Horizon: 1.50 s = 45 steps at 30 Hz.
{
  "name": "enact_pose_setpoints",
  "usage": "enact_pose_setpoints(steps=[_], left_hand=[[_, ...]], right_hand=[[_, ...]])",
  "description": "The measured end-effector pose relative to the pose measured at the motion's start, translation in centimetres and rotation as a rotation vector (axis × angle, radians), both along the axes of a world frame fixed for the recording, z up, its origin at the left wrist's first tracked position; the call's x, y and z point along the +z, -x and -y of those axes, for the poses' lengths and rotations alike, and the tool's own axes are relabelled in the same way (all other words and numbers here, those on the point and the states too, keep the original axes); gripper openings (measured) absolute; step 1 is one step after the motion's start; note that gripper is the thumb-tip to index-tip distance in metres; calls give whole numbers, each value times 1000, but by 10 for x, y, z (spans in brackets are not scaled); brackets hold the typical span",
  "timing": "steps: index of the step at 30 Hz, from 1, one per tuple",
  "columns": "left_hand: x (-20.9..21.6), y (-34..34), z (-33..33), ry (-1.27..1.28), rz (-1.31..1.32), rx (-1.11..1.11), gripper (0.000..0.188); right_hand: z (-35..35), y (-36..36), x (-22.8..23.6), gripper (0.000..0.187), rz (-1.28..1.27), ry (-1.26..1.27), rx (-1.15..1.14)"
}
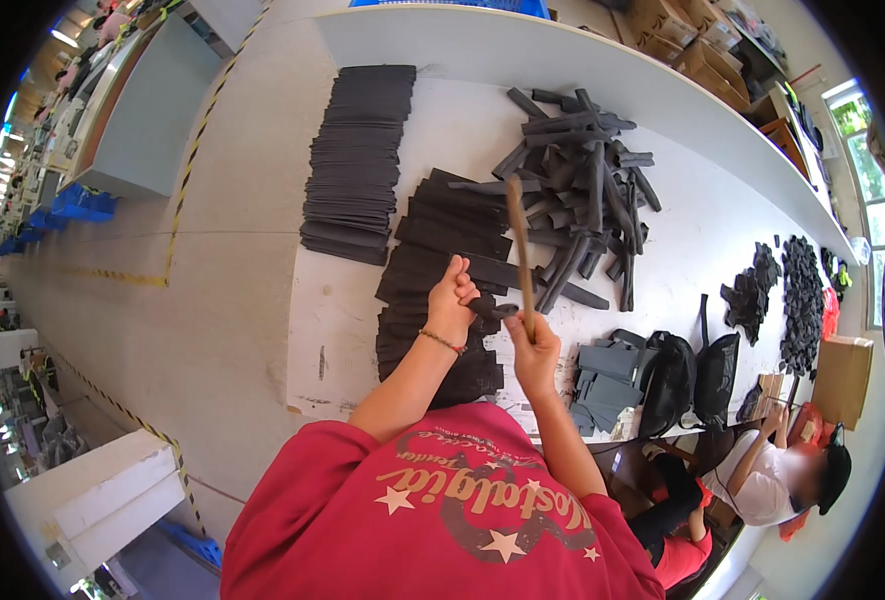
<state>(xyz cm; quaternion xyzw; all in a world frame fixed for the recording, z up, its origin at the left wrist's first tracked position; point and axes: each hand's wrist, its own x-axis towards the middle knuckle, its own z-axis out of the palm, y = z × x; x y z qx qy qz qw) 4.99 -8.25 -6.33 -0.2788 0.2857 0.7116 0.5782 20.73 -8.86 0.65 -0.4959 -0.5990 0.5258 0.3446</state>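
Over the near side of the white table [307, 340], my left hand [449, 305] is closed round a narrow dark fabric tube [495, 311]. My right hand [535, 360] grips the lower end of a wooden stick [519, 235], which stands up and leans slightly away from me. Its fingers are close to the tube's right end; whether they also pinch it I cannot tell. Flat black fabric pieces [427, 265] lie overlapped in a row under and beyond my left hand. A loose heap of dark fabric tubes [592, 185] lies farther right.
A neat stack of dark strips [357, 160] lies at the far left of the table. To the right are grey flat pieces [607, 380], black bags [670, 380] and small dark pieces [800, 305]. A seated person [762, 470] is at the lower right. A raised board [602, 70] edges the far side.
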Motion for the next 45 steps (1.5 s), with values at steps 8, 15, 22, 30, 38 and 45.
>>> enact_pose_setpoints(steps=[8,15,22,30,38,45], left_hand=[[39,-16,10,-406,-1171,-845,33],[67,-78,51,-330,-809,-1002,34],[66,-37,24,-168,-1245,-332,13],[68,-33,-33,-373,-1121,-468,12],[56,-34,-40,-56,-1498,-412,17],[26,-22,-41,-6,-1264,-635,24]], right_hand=[[-26,-2,0,12,90,-245,91],[-102,-4,46,17,-235,-81,-491],[-126,-42,47,17,-195,141,6],[-81,-7,36,12,-257,170,38],[-78,7,13,10,-141,134,23],[-150,-33,16,17,-133,21,-347]])
